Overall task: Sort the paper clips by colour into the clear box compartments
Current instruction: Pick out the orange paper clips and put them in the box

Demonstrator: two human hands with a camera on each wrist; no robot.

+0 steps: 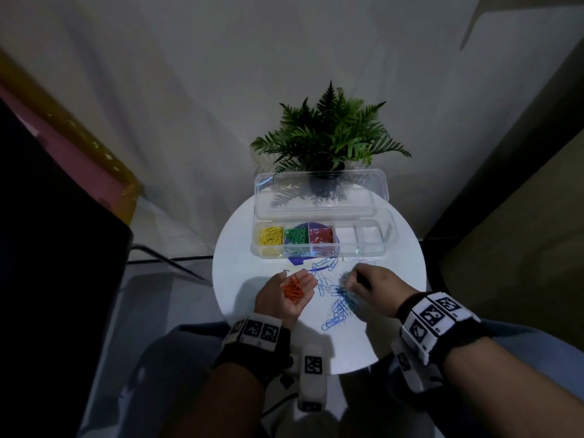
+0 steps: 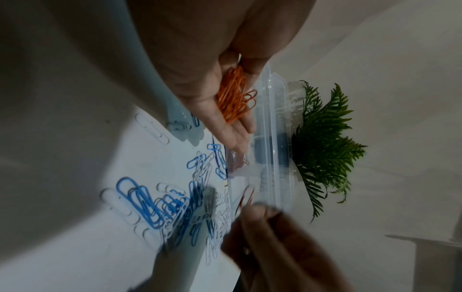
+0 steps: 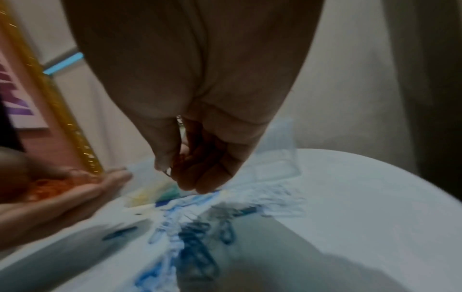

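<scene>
My left hand (image 1: 278,303) lies palm up over the white round table, fingers nearly straight, carrying a small heap of orange paper clips (image 1: 294,290) (image 2: 235,98). My right hand (image 1: 363,279) hovers over the loose blue and white clips (image 1: 335,301) with its fingers curled against the thumb (image 3: 162,162). It seems to pinch one reddish-orange clip (image 2: 247,195), though the blur hides most of it. The clear box (image 1: 363,249) stands behind them with its lid up. It holds yellow clips (image 1: 270,236), green clips (image 1: 296,237) and red clips (image 1: 320,236), and its two right compartments are empty.
A potted fern (image 1: 331,137) stands behind the raised lid (image 1: 319,194). The round table (image 1: 401,279) is small, its edge close on all sides. A dark chair (image 1: 63,248) is at the left and my knees are under the table's near edge.
</scene>
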